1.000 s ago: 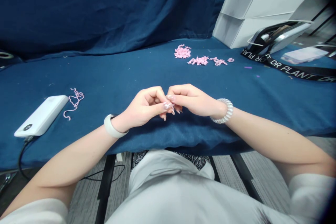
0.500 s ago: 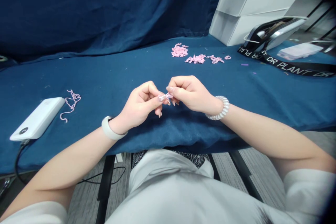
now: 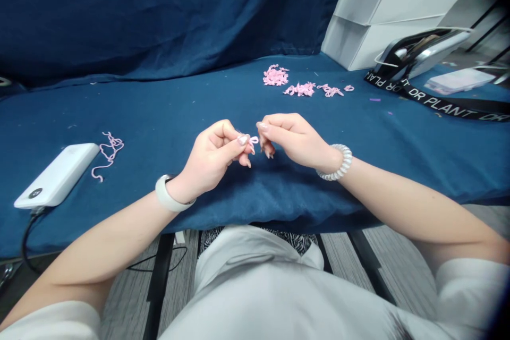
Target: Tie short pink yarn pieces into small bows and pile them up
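At left fingertips [image 3: 243, 139], pink yarn loop [image 3: 254, 140]

A loose pale grey top [image 3: 255, 297] covers the torso, its sleeves [image 3: 470, 287] ending near the elbows, and black-and-white patterned fabric [image 3: 297, 240] shows just beyond it. The left hand [image 3: 211, 156] has a wide, smooth white band [image 3: 169, 194] at the wrist, the right hand [image 3: 295, 141] a pale spiral coil bracelet [image 3: 338, 163]. Long, glossy pale nails [image 3: 243, 139] tip the fingers.
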### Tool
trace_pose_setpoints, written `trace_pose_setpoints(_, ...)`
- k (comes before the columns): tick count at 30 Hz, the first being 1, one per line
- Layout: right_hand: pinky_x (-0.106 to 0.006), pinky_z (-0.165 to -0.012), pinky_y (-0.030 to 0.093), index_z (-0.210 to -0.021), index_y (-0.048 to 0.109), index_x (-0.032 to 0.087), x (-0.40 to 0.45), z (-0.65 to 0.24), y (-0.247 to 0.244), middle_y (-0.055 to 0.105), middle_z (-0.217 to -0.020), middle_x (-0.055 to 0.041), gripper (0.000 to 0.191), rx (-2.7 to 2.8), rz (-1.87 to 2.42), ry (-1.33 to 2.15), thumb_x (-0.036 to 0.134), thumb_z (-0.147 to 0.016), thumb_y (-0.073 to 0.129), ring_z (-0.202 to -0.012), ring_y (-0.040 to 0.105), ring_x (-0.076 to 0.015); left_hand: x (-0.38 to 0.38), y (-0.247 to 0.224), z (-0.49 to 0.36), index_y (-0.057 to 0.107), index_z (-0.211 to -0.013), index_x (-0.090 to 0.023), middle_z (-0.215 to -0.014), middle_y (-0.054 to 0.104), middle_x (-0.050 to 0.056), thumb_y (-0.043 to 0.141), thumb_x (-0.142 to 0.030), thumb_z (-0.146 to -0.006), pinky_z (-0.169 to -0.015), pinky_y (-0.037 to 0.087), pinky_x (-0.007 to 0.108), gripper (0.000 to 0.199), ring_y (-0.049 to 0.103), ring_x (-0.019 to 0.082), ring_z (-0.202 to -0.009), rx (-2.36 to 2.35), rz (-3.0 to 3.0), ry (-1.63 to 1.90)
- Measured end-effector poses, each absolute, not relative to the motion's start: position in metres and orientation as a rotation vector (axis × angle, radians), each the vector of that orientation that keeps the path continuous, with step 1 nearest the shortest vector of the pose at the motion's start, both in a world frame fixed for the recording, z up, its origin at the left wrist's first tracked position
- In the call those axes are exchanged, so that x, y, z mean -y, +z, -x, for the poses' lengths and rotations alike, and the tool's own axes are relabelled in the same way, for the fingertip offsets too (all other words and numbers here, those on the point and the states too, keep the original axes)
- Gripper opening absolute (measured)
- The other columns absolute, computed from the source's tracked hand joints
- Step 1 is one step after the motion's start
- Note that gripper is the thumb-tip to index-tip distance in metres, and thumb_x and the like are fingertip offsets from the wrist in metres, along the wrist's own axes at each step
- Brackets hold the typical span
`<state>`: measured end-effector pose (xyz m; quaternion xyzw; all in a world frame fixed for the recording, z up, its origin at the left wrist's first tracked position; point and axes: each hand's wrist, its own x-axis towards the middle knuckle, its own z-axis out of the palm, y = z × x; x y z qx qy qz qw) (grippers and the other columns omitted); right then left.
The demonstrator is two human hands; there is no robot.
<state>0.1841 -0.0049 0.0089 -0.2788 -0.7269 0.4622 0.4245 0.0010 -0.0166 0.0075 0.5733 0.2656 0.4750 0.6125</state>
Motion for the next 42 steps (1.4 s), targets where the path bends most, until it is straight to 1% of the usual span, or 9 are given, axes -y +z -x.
trace_pose_setpoints(5, -0.021, -0.059, 0.041, -0.073, 0.053, 0.012, 0.0011, -0.1885, 0.0059, 0.055, -0.064, -0.0014, 0.042, 1.961, 0.699, 0.937, 0.047, -0.094, 0.044, -0.06, 0.051, -0.0084, 0.0161, 0.0079, -0.0012, 0.049, -0.068, -0.012, -0.068, 0.066, 0.0, 0.072, -0.023, -0.076, -0.054, 0.053, 0.018, 0.027, 0.061, 0.007, -0.052, -0.588, -1.306, 1.069)
trace_pose_setpoints(11, -0.02, -0.06, 0.04, -0.08, 0.052, 0.012, 0.0059, -0.1843, 0.0053, 0.061, -0.072, -0.0019, 0.028, 2.024, 0.597, 0.987, 0.038, -0.092, 0.053, -0.063, 0.053, -0.0079, 0.0146, 0.0048, 0.0008, 0.05, -0.071, -0.012, -0.069, 0.067, 0.001, 0.069, -0.022, -0.08, -0.055, 0.053, 0.018, 0.023, 0.063, 0.008, -0.055, -0.553, -1.349, 1.017)
trace_pose_setpoints(15, -0.02, -0.061, 0.04, -0.078, 0.053, 0.012, 0.0062, -0.1845, 0.0077, 0.061, -0.071, -0.0017, 0.025, 2.03, 0.576, 0.933, 0.033, -0.092, 0.052, -0.063, 0.053, -0.0075, 0.0139, 0.005, 0.0007, 0.051, -0.07, -0.011, -0.069, 0.067, 0.001, 0.072, -0.024, -0.078, -0.054, 0.053, 0.018, 0.026, 0.062, 0.008, -0.054, -0.599, -1.349, 1.009)
trace_pose_setpoints(20, -0.021, -0.059, 0.04, -0.074, 0.055, 0.011, 0.0044, -0.1854, 0.0081, 0.059, -0.067, -0.0016, 0.027, 1.971, 0.607, 0.932, 0.033, -0.089, 0.056, -0.061, 0.051, -0.0079, 0.0145, 0.0067, -0.0015, 0.051, -0.07, -0.011, -0.068, 0.066, 0.002, 0.076, -0.026, -0.072, -0.054, 0.053, 0.018, 0.029, 0.062, 0.008, -0.055, -0.691, -1.275, 0.996)
trace_pose_setpoints(23, -0.021, -0.057, 0.039, -0.072, 0.056, 0.011, 0.004, -0.1846, 0.0072, 0.059, -0.066, -0.0016, 0.025, 1.965, 0.651, 0.845, 0.03, -0.088, 0.056, -0.06, 0.05, -0.008, 0.0151, 0.0067, -0.0022, 0.051, -0.071, -0.011, -0.069, 0.066, 0.001, 0.077, -0.025, -0.071, -0.055, 0.052, 0.017, 0.029, 0.061, 0.007, -0.055, -0.724, -1.231, 0.987)
trace_pose_setpoints(30, -0.022, -0.059, 0.038, -0.069, 0.053, 0.014, 0.0069, -0.1828, 0.0042, 0.057, -0.064, -0.0013, 0.017, 2.088, 0.575, 0.205, 0.016, -0.086, 0.053, -0.058, 0.049, -0.0083, 0.0163, 0.0068, -0.0033, 0.05, -0.072, -0.012, -0.073, 0.065, 0.0, 0.072, -0.022, -0.074, -0.056, 0.05, 0.016, 0.024, 0.059, 0.005, -0.056, -0.743, -1.155, 0.954)
trace_pose_setpoints(33, -0.024, -0.059, 0.038, -0.071, 0.053, 0.016, 0.0076, -0.1827, 0.0025, 0.055, -0.065, -0.0025, 0.016, 2.117, 0.527, -0.014, 0.016, -0.087, 0.051, -0.06, 0.048, -0.0102, 0.0168, 0.0073, -0.0039, 0.052, -0.071, -0.012, -0.069, 0.063, -0.001, 0.072, -0.022, -0.073, -0.056, 0.049, 0.017, 0.023, 0.058, 0.005, -0.056, -0.757, -1.141, 0.957)
trace_pose_setpoints(37, -0.028, -0.061, 0.038, -0.069, 0.051, 0.018, 0.0061, -0.1842, 0.0014, 0.056, -0.064, -0.0037, 0.022, 2.188, 0.519, -0.334, 0.019, -0.09, 0.046, -0.061, 0.047, -0.013, 0.0188, 0.0077, -0.0055, 0.053, -0.07, -0.012, -0.062, 0.061, -0.001, 0.075, -0.023, -0.069, -0.055, 0.049, 0.017, 0.025, 0.058, 0.007, -0.056, -0.826, -1.143, 0.996)
trace_pose_setpoints(42, -0.03, -0.057, 0.034, -0.066, 0.049, 0.017, 0.0024, -0.1866, 0.0017, 0.054, -0.061, -0.0017, 0.025, 2.188, 0.397, -0.722, 0.022, -0.09, 0.05, -0.061, 0.043, -0.0132, 0.0226, 0.0078, -0.0081, 0.055, -0.07, -0.012, -0.059, 0.061, 0.0, 0.074, -0.024, -0.069, -0.053, 0.048, 0.016, 0.023, 0.057, 0.007, -0.055, -0.92, -1.17, 1.003)
